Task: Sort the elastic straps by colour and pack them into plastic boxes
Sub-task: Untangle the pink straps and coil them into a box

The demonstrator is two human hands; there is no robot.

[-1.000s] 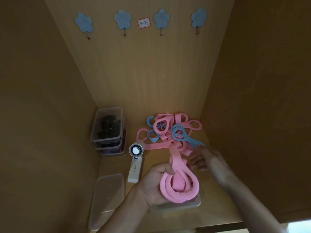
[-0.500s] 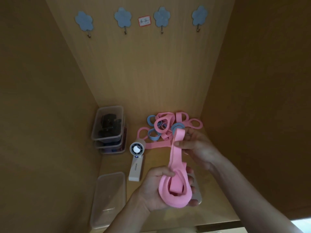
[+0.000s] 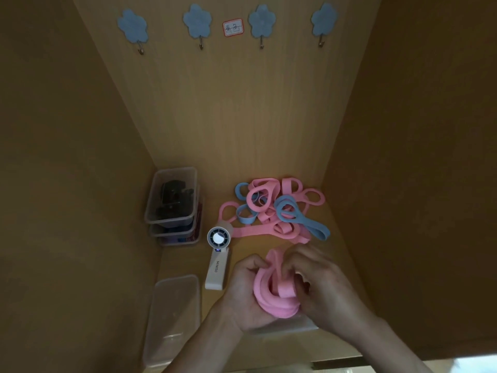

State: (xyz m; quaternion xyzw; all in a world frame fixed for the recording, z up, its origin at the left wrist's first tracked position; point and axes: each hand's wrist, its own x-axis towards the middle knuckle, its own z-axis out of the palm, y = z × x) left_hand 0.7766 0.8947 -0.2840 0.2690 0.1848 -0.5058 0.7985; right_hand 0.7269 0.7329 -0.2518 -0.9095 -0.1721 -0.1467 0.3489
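Observation:
A bundle of coiled pink straps (image 3: 274,294) is held between both hands above a clear plastic box (image 3: 293,325) that shows under them. My left hand (image 3: 242,294) grips the bundle from the left. My right hand (image 3: 322,286) holds it from the right, fingers curled over the folded top of a pink strap. Behind, a loose pile of pink straps (image 3: 265,196) mixed with blue straps (image 3: 298,214) lies on the shelf floor near the back wall.
A white hand-held fan (image 3: 218,255) lies left of the hands. A clear box (image 3: 174,316) sits at the front left. Stacked clear boxes with dark contents (image 3: 172,203) stand at the back left. Wooden walls close in on three sides; hooks (image 3: 200,24) hang above.
My right hand pulled a pink strap out of the pile, raised it, then brought it down and folded it onto the bundle in my left hand.

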